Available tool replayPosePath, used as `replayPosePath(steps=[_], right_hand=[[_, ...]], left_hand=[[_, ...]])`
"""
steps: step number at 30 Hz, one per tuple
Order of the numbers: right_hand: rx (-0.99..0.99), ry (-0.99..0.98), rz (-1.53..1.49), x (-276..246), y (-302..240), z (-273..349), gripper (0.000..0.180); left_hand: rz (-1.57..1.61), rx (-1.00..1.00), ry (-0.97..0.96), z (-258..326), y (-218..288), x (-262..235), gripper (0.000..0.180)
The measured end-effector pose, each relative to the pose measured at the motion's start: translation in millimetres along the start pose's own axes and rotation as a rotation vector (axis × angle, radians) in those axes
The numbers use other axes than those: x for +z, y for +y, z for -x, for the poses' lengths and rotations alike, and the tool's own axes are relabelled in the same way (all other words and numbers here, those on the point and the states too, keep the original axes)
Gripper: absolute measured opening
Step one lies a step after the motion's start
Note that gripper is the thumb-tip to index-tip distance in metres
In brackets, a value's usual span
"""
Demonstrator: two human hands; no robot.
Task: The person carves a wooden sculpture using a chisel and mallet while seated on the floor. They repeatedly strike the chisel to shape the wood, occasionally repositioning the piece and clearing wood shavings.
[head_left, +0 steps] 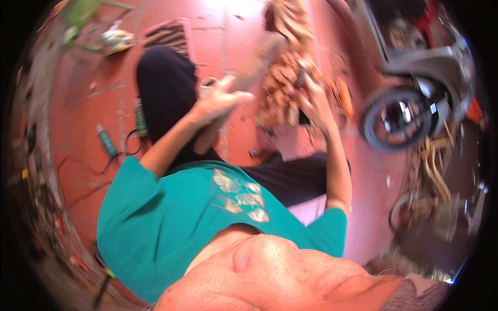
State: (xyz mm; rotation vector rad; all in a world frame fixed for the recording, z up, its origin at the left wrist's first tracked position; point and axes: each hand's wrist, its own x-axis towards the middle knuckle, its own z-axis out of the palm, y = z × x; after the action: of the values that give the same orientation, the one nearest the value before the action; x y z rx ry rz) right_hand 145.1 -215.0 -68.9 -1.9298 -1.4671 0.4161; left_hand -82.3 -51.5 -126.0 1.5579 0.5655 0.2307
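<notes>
Centrally in view on a red tiled floor point(85, 116), nearer its right edge than its left, just beyond the bent legs of a seated person in a teal shirt point(155, 207) and dark trousers point(166, 83): a carved brown wood piece point(275, 98). Knobbly and deeply cut at the near end, long wavy grooves at the far end; hard to tell whether upright or lying. To the left of it, the left hand point(218, 103), fingers closed around a long brown wooden club point(257, 62), thumb stretched toward the carving. Club blurred, slanting from beside the left leg to the carving's left side; contact with the wood unclear. At the carving's right side, the right hand point(313, 103), fingers curled around a short dark tool point(301, 76), partly hidden, close against the cut surface.

Scattered over the tiles, small wood chips. Toward the floor's left edge, a teal cylindrical tool point(106, 142) near a dark cord point(62, 168). Farther off, beyond the left knee, a pink-rimmed container point(185, 39) of dark strips, then a plastic bag point(117, 39). Along the floor's right edge, a motorbike wheel point(371, 122); between wheel and carving, an orange object point(344, 97).
</notes>
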Motion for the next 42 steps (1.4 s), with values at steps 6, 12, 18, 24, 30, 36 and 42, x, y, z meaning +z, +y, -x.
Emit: replayPosePath(steps=[6, 12, 18, 24, 30, 36, 42], right_hand=[[-0.010, -0.008, -0.017, -1.8, 11.7, 8.3, 0.027], [0.030, 0.080, -0.099, -9.2, 13.8, 6.5, 0.033], [0.065, 0.102, -0.208, -12.7, 14.6, 3.4, 0.033], [0.142, -0.068, -0.178, -8.3, 8.3, -1.5, 0.032], [-0.003, -0.031, -0.133, 5.5, 11.1, -11.2, 0.028], [0.109, -0.115, -0.088, 1.0, -0.2, -12.8, 0.030], [0.224, -0.204, -0.232, 2.3, 14.2, -19.9, 0.029]], left_hand=[[0.051, 0.075, 0.037, 1.7, 1.4, 11.1, 0.034], [0.032, 0.026, -0.009, -0.1, 2.4, 5.4, 0.031], [0.078, -0.031, 0.013, 1.0, 5.0, 6.6, 0.040], [0.100, -0.011, 0.021, 0.4, 6.4, 9.5, 0.036], [0.093, -0.110, -0.017, 3.6, 18.4, 4.6, 0.048], [0.132, -0.064, 0.022, 2.5, 20.1, 4.7, 0.051], [0.171, -0.128, 0.057, 0.9, 17.4, 5.1, 0.057]])
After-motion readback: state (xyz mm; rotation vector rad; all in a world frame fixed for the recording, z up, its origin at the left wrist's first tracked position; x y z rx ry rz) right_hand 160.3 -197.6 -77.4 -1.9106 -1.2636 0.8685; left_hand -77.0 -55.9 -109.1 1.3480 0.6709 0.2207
